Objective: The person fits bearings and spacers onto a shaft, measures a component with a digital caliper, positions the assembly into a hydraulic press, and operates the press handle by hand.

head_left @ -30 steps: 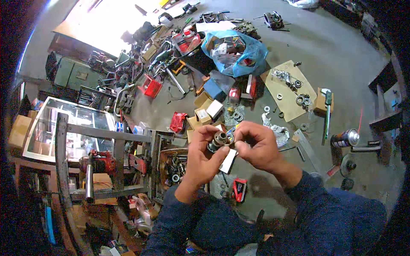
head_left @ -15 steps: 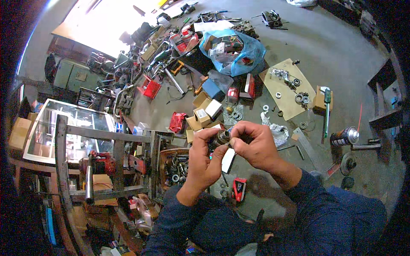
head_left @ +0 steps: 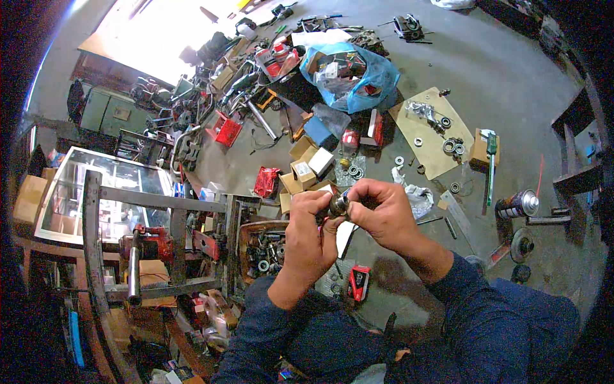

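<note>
In the middle, my left hand [head_left: 306, 238] grips a small round metal part [head_left: 338, 205], dark with a shiny, stepped end, between thumb and fingers. My right hand [head_left: 387, 214] has its thumb and index finger pinched at the part's right end, touching it. Whether a separate small ring sits between those fingertips is too small to tell. Below the hands on the floor lies a red and black box [head_left: 359, 283]. Beyond them are open cardboard boxes [head_left: 300, 168] and several loose bearing rings [head_left: 355, 171].
Metal rings and bearings lie on a cardboard sheet [head_left: 427, 153] at right. A spray can [head_left: 521, 205] and an angle grinder [head_left: 515, 246] are at far right. A metal frame [head_left: 96, 230] stands at left, beside a box of parts [head_left: 265, 253]. A blue bag [head_left: 380, 83] sits beyond.
Both hands still hold the metal part together; it has shifted slightly to the right and tilted. The right fingertips have moved a little over its end.
</note>
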Available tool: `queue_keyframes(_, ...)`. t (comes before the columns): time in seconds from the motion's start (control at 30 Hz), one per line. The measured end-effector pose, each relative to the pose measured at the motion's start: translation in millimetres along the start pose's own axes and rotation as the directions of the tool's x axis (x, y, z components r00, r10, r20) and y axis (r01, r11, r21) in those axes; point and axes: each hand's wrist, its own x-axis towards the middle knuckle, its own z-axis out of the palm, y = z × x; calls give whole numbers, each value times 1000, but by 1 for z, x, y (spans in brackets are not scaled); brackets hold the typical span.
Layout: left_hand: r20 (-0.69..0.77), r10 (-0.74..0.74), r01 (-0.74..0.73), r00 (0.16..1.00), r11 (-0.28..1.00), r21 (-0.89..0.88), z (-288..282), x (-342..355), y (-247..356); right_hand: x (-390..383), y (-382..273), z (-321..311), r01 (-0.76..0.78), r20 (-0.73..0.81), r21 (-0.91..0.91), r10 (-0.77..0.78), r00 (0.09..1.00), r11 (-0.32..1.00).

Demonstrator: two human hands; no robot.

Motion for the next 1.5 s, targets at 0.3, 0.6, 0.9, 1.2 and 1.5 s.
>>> queue_keyframes(0.3, 21, -26, 26, 999, 999, -20, 5, -2, -7, 0, 11, 1, -68, -76, 74, 73, 994, 995)
queue_keyframes(0.6, 35, -165, 167, 986, 983, -80, 3, -2, -1, 2, 6, -7, -61, 6, 20, 61, 998, 998)
queue_keyframes(0.9, 27, -155, 157, 988, 984, -86, 4, -3, -5, 2, 8, -10, -113, 47, -33, 114, 992, 993)
queue_keyframes(1.2, 55, -133, 137, 990, 986, -91, 7, -3, -11, 1, 12, -7, -135, -16, 19, 135, 991, 991)
queue_keyframes(1.5, 51, -204, 209, 978, 973, -95, 7, -1, -4, 2, 9, -12, -130, 30, 6, 130, 991, 991)
